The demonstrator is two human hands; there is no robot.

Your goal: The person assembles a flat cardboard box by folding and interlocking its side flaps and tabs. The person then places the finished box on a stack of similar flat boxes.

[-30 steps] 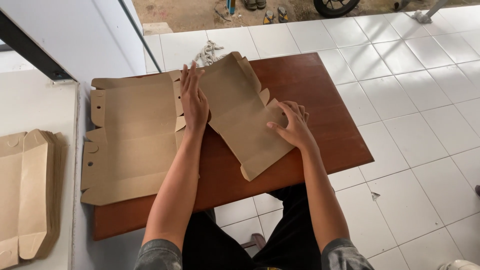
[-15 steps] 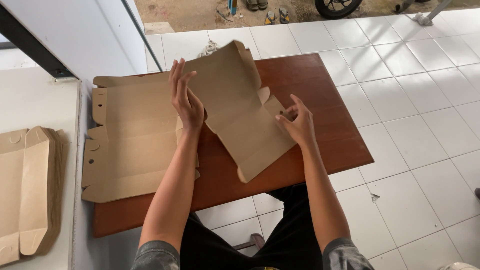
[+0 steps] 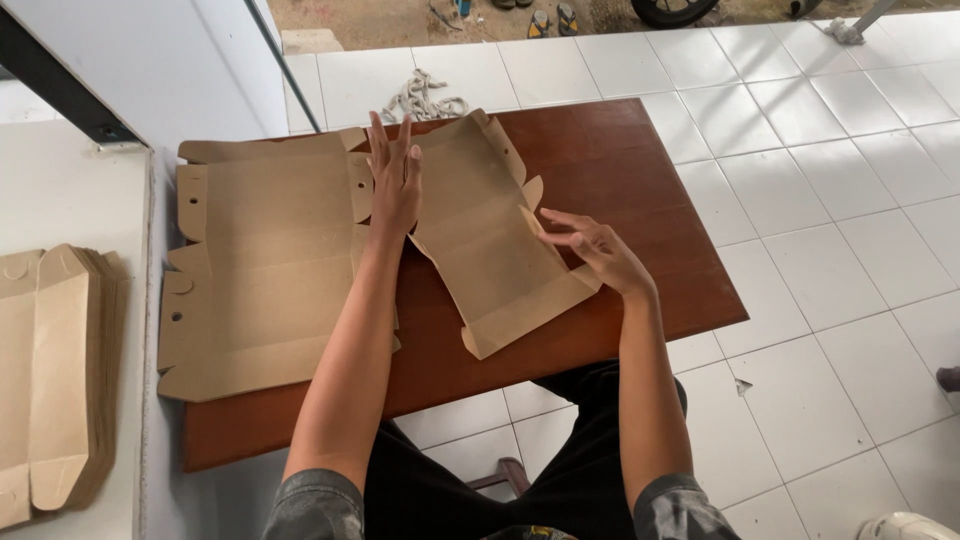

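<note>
A reddish-brown wooden table (image 3: 640,200) carries a flat stack of brown die-cut cardboard box blanks (image 3: 260,260) at its left. Beside it lies one brown cardboard blank (image 3: 490,235), partly folded; it looks light, stiff, easily creased, best held by its flaps. The left hand (image 3: 395,185) rests open-fingered on its left edge; the right hand (image 3: 590,250), fingers loosely spread, touches its right flap.

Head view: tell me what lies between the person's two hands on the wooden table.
In the head view, the brown cardboard box blank spans the gap between the left hand and the right hand, lying on the wooden table. Both hands touch its edges.
</note>
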